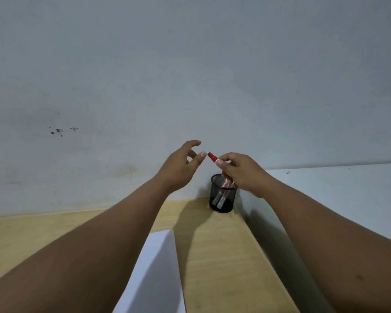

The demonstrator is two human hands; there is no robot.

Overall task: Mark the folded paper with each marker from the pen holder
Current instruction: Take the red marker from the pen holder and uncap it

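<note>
A black mesh pen holder (221, 205) stands at the back right corner of the wooden desk (221, 256), with markers (220, 199) leaning inside it. My right hand (242, 172) is above the holder, fingers closed on a marker with a red cap (211, 156) that points up and left. My left hand (181, 166) hovers just left of that cap with fingers apart, holding nothing. The white folded paper (158, 274) lies near me on the desk, partly hidden by my left forearm.
A pale wall (190, 75) rises directly behind the desk, with small dark specks at the left. A white surface (348, 195) adjoins the desk's right edge. Bare wood lies between the paper and the holder.
</note>
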